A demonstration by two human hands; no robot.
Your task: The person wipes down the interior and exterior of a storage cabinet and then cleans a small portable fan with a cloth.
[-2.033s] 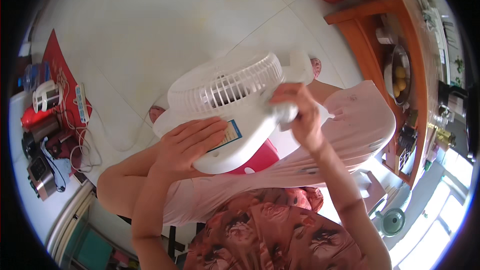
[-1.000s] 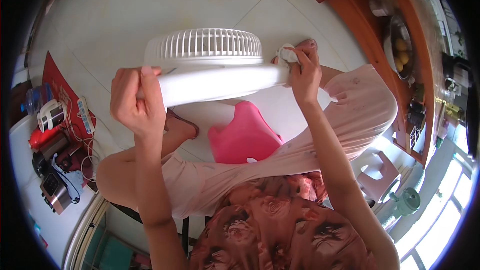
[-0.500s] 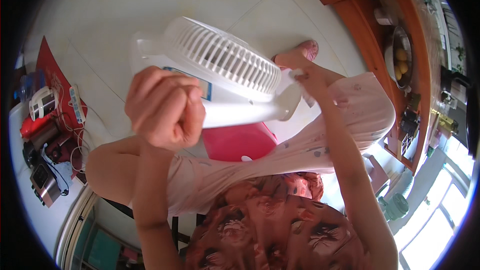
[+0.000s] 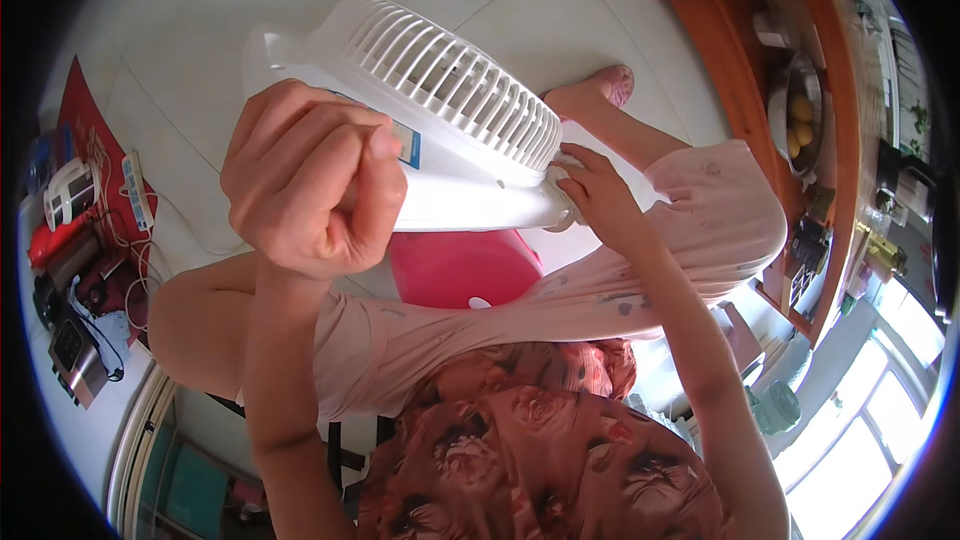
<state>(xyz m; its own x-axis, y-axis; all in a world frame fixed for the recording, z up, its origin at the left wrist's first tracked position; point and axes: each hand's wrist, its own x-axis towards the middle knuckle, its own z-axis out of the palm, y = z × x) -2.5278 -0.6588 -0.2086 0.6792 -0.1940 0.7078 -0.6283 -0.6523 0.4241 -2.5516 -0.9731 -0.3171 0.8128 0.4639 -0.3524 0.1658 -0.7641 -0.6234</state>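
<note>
Above my lap is a white electric fan (image 4: 445, 195), tilted on its side, its slatted grille (image 4: 450, 80) facing up and away. My left hand (image 4: 310, 180) is closed in a fist around the left part of its white body, beside a blue label (image 4: 408, 143); the gripped part is hidden by the fingers. At the fan's right end, next to the grille's edge, the bent fingers of my right hand (image 4: 600, 195) press against the body. Something whitish shows under those fingers, too little to name. Beneath the fan is a bright pink object (image 4: 465, 275) with a white oval spot.
On the left, a white surface holds a red board (image 4: 85, 140), a power strip (image 4: 137, 190) with cables, and several small appliances. A wooden shelf (image 4: 725, 70) with a metal bowl (image 4: 783, 115) of round yellow items stands at right. Pale floor tiles lie beyond.
The fan and my left hand have moved slightly up and left. My right hand has shifted left, closer against the fan's end; the white piece hanging under it earlier is now mostly hidden.
</note>
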